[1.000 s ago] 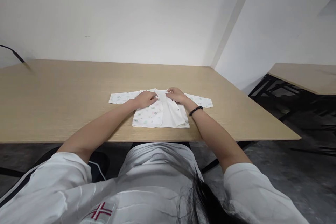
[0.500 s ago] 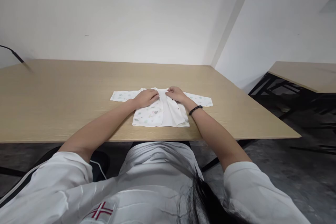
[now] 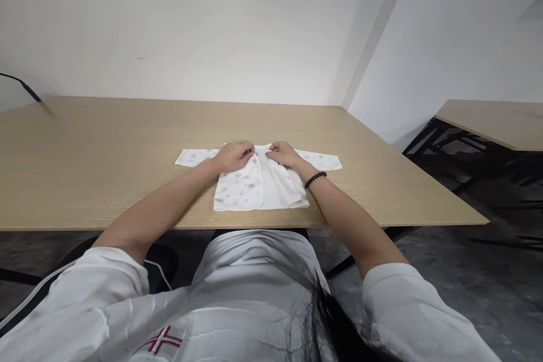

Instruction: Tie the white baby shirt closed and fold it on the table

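A small white baby shirt (image 3: 240, 191) with a faint coloured print lies on the table, its front parted and its sleeves spread to both sides. My left hand (image 3: 236, 156) pinches the edge of the left front panel near the neckline. Opposite it, my right hand (image 3: 283, 154) has its fingers closed on the edge of the right front panel, which is partly turned back. Between the two hands the plain white inside of the back shows. Both hands hide parts of the collar and shoulders.
The shirt lies near the front edge of a wooden table (image 3: 106, 164). A thin black rod (image 3: 30, 91) sticks up at the far left. Behind stands a white wall (image 3: 190, 45); a second table (image 3: 500, 124) is at the right.
The shirt's lower hem has shifted slightly toward me and the left panel lies flatter. My left hand has gone from resting on the panel to pinching its edge.
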A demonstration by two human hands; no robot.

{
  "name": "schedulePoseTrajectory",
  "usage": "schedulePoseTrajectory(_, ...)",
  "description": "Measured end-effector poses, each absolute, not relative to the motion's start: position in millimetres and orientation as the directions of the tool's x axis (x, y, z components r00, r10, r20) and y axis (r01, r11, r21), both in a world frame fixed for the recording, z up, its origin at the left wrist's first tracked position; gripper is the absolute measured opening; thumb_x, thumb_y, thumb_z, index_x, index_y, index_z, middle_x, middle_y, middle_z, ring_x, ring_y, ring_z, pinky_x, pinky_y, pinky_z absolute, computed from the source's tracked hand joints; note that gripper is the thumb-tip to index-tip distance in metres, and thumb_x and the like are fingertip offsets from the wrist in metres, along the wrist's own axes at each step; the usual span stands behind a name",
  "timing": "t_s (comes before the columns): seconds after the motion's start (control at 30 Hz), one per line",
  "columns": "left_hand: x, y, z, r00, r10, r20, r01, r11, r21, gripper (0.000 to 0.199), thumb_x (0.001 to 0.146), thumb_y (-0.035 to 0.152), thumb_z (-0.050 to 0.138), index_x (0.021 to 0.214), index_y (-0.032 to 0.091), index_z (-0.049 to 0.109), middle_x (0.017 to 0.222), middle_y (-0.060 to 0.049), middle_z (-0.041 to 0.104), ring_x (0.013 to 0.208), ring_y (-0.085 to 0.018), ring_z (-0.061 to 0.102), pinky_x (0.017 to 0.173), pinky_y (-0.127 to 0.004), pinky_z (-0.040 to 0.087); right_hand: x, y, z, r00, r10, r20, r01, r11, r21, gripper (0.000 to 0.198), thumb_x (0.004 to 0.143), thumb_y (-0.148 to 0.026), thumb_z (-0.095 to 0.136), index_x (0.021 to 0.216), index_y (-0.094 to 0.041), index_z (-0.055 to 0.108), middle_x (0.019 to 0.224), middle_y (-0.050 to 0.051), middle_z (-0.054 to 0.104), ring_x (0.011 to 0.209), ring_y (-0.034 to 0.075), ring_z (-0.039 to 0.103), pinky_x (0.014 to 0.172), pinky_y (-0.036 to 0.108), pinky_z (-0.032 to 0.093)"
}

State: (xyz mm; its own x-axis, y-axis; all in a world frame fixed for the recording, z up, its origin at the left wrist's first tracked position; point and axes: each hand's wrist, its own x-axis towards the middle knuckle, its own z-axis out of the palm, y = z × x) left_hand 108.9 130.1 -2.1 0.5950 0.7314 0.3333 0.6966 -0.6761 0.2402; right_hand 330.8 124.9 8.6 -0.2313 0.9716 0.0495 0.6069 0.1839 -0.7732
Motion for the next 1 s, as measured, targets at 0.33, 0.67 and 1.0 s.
schedulePoseTrajectory(0.33, 112.4, 132.7, -14.1, 0.593, 0.745, 0.306, 0.697, -0.665, 0.268, 0.037, 0.095, 0.044, 0.039, 0.101, 0.018, 0.065, 0.098, -0.011, 0.066, 0.092, -0.027, 0.062, 0.08, -0.038, 0.047, 329.2, 123.7, 8.4, -0.229, 0.972, 0.056, 0.598, 0.186, -0.779, 0.007, 0.071, -0.021, 0.061, 0.072, -0.018, 0.055, 0.062, -0.004, 0.05, 0.054, 0.009, 0.039, 0.05, 0.023, 0.03)
schedulePoseTrajectory(0.67, 121.5, 137.5, -20.8, 0.486, 0.809, 0.331, 0.661, -0.588, 0.466, 0.02, 0.085, 0.035, 0.054, 0.088, 0.019, 0.067, 0.088, -0.008, 0.069, 0.083, -0.023, 0.063, 0.077, -0.036, 0.05, 327.8, 123.3, 6.9, -0.245, 0.963, 0.11, 0.594, 0.239, -0.768, 0.006, 0.072, -0.021, 0.058, 0.07, -0.016, 0.059, 0.063, -0.002, 0.053, 0.056, 0.01, 0.042, 0.052, 0.023, 0.031)
schedulePoseTrajectory(1.0, 131.6, 137.7, -28.0, 0.338, 0.885, 0.319, 0.565, -0.462, 0.683, 0.018, 0.081, 0.034, 0.059, 0.087, 0.018, 0.065, 0.082, -0.005, 0.07, 0.075, -0.018, 0.062, 0.066, -0.029, 0.049, 319.6, 128.5, -2.1, -0.251, 0.953, 0.17, 0.614, 0.293, -0.733, 0.017, 0.072, -0.023, 0.062, 0.086, -0.015, 0.067, 0.077, 0.003, 0.066, 0.069, 0.014, 0.055, 0.062, 0.023, 0.038)
